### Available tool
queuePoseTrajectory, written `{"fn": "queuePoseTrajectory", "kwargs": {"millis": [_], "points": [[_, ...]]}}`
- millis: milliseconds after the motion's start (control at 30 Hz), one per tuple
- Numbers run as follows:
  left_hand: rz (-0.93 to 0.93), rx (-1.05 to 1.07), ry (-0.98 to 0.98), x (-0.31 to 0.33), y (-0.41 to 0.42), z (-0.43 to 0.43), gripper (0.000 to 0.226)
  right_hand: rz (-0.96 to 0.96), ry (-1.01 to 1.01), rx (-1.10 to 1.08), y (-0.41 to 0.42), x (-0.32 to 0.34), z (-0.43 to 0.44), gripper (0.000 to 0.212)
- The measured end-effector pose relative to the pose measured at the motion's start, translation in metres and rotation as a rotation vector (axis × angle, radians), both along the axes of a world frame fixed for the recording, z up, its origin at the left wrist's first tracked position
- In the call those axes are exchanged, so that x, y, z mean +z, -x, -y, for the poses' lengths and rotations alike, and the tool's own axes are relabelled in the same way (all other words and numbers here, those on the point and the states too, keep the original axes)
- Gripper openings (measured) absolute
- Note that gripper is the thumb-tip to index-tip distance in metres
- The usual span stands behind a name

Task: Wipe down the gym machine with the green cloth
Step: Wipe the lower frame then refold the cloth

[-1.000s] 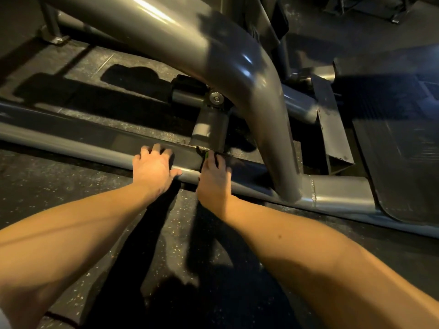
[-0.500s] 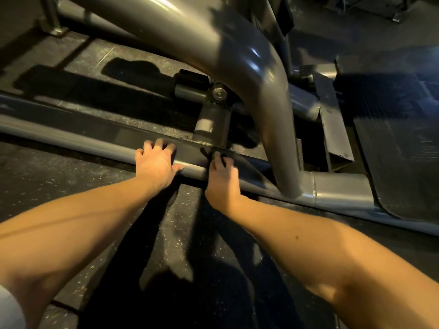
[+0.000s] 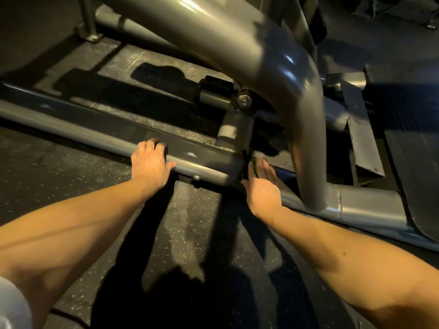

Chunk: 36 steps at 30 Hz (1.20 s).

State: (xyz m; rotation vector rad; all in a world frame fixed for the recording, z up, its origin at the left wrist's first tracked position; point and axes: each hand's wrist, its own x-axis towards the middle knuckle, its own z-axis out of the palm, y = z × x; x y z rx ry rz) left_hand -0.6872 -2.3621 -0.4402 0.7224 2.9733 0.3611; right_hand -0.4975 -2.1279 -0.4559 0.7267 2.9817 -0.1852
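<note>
The gym machine is grey steel. Its low base rail [image 3: 71, 129] runs across the floor and a thick curved tube [image 3: 297, 103] rises from it on the right. My left hand [image 3: 149, 162] rests on top of the rail, thumb spread along its front. My right hand [image 3: 261, 186] lies on the rail between the short pivot post [image 3: 235, 129] and the curved tube, fingers laid forward and pressing the green cloth [image 3: 253, 165]. Only a small dark green strip shows beside my index finger; the rest is under the hand.
A bolt head [image 3: 244, 101] and a black pivot block [image 3: 213, 86] sit behind the post. A ribbed black footplate [image 3: 408, 162] lies to the right. A thin upright leg [image 3: 89, 22] stands at the far left. Speckled rubber floor [image 3: 185, 233] spreads in front of the rail.
My right hand has slid right along the rail with the cloth, from in front of the pivot post towards the curved tube. My left hand has stayed on the rail.
</note>
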Motion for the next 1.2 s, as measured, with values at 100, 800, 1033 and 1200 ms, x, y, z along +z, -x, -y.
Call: {"fn": "queuePoseTrajectory", "kwargs": {"millis": [100,800,1033,1200], "points": [[-0.005,0.041,-0.042,-0.004,0.010,0.014,0.060,-0.027,-0.009,0.042,0.043,-0.007,0.022,0.060],[-0.068,-0.271,0.123,0.007,0.051,0.039,0.073,0.229,-0.121,0.024,0.020,0.009,0.017,0.081],[-0.054,-0.273,0.080,0.001,0.054,0.040,0.063,0.067,-0.171,0.207,0.014,-0.008,0.007,0.080],[-0.016,-0.221,-0.053,-0.014,0.048,0.040,0.057,-0.028,-0.218,0.287,0.035,-0.021,0.023,0.084]]}}
